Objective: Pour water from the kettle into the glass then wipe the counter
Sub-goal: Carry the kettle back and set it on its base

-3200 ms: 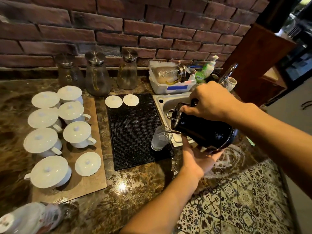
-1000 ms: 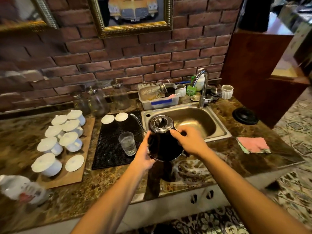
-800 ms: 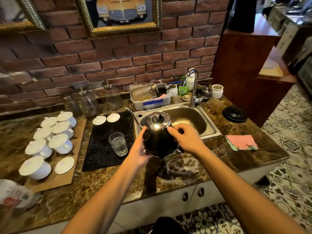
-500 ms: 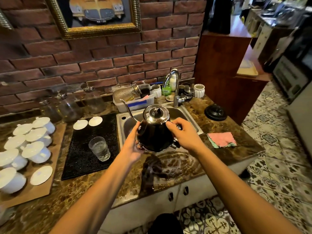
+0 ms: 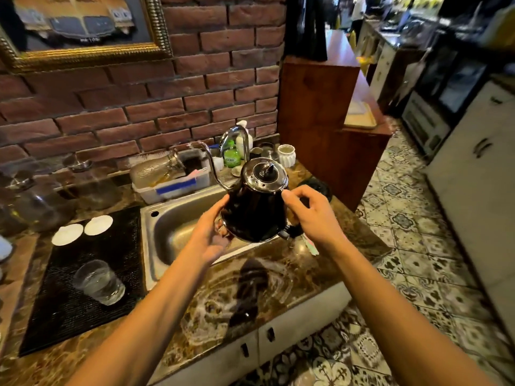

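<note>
A black gooseneck kettle with a chrome lid is held upright in the air over the right part of the sink. My right hand grips its handle side. My left hand cups its left side and base. The glass, holding water, stands on the black mat at the left, apart from both hands. The marble counter in front of the sink shows wet streaks. Only a sliver of the pink and green cloth shows behind my right wrist.
A tap, soap bottle and white cup stand behind the sink. A white tub with a glass jar sits at the back. Two white lids lie on the mat. A dark round base lies behind the kettle.
The kettle went from tilted at the glass to upright and has travelled right, away from the glass and over the sink. My view has turned right. Both hands stay on the kettle.
</note>
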`<control>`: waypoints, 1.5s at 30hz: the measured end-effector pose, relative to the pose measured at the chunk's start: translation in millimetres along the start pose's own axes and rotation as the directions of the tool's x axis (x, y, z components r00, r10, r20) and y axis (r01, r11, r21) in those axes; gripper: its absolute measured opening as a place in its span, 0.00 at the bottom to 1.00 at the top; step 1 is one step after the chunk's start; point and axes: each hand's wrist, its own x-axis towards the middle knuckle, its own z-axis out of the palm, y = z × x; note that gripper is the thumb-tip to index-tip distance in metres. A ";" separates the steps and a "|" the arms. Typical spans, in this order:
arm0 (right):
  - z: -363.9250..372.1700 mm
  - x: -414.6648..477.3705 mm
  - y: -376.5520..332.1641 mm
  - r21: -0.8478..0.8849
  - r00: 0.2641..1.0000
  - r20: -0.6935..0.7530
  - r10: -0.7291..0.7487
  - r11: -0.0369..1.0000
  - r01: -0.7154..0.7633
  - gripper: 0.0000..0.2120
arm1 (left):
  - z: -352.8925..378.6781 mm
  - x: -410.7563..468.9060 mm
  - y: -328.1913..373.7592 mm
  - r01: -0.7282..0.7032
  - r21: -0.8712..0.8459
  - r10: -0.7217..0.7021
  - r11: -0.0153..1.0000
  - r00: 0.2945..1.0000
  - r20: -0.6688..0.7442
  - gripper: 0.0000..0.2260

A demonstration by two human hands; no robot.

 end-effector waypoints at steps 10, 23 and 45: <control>-95.6 78.0 1.5 -0.008 0.995 0.088 0.040 0.999 -0.039 0.13 | 98.9 56.8 -5.2 -0.032 0.000 0.032 0.999 0.999 -0.009 0.10; -172.7 133.0 -7.2 -0.092 0.955 0.274 0.113 0.992 -0.091 0.22 | 174.7 100.4 -6.8 -0.079 -0.002 0.079 0.997 0.993 0.087 0.12; -276.6 171.9 -14.9 0.085 0.916 0.392 0.084 0.988 -0.127 0.21 | 280.5 102.7 -37.3 -0.120 -0.024 0.120 0.992 0.993 0.009 0.23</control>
